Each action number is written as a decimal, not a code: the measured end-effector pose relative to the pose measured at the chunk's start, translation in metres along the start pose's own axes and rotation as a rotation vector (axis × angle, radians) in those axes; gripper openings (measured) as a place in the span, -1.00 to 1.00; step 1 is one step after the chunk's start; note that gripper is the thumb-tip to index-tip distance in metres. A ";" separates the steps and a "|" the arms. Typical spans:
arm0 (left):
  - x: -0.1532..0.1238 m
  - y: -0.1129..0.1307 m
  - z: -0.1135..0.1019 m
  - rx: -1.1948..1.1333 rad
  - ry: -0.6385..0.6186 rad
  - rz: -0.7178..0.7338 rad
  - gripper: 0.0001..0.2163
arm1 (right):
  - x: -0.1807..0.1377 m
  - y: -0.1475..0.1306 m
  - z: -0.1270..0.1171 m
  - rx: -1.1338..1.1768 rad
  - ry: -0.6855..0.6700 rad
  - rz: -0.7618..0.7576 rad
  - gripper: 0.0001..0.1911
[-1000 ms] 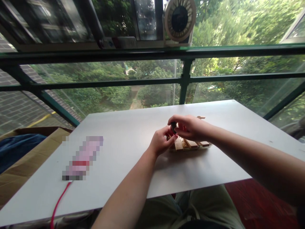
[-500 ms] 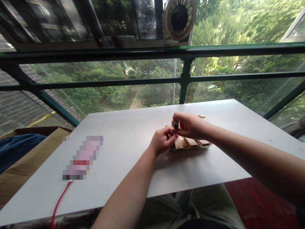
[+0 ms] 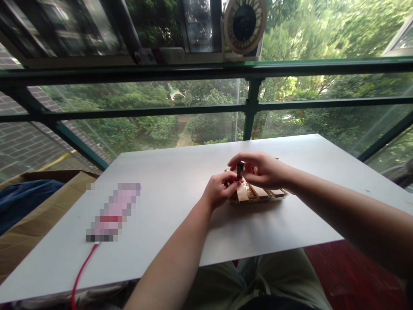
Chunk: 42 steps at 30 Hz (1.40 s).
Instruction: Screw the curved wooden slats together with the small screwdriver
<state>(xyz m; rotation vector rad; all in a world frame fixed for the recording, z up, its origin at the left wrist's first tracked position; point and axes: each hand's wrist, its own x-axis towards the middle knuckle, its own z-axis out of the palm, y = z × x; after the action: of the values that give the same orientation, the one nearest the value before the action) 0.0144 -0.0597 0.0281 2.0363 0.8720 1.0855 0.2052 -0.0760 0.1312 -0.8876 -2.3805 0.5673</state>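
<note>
My left hand is closed, its fingertips pinching the lower end of a small dark piece that stands upright; its exact kind is too small to make out. My right hand arches over the same piece, its index finger reaching beyond it and its thumb apart from it. Beneath both hands lies a low pale tray-like thing bearing several flat wooden slats. The nearest wooden slat sticks out toward me, with another slat to its right. My hands and forearms hide much of the far part.
The white table carries a blurred-out pink flat object at left, with a red cable running off the front edge. A cardboard box holding blue cloth stands left. Behind are a green railing and a round fan.
My right fingers have loosened and spread away from the dark piece, so more of it shows. My left hand stays almost in place at its base.
</note>
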 end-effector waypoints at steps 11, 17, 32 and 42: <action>-0.001 -0.008 -0.003 -0.021 -0.023 0.005 -0.76 | 0.004 -0.005 -0.005 -0.105 0.022 -0.022 -0.77; 0.000 -0.006 -0.002 0.015 -0.008 0.013 -0.77 | 0.006 -0.003 -0.003 -0.135 0.064 -0.002 -0.82; -0.001 -0.002 -0.003 0.041 0.003 0.033 -0.78 | 0.014 -0.002 0.010 -0.216 0.137 0.077 -0.68; -0.001 -0.013 -0.001 0.047 -0.002 -0.022 -0.81 | 0.023 0.001 0.010 -0.340 0.148 0.088 -0.53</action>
<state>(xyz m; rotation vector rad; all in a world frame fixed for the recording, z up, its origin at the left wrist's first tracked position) 0.0099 -0.0534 0.0180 2.0613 0.9241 1.0598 0.1844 -0.0610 0.1303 -1.1416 -2.3472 0.1213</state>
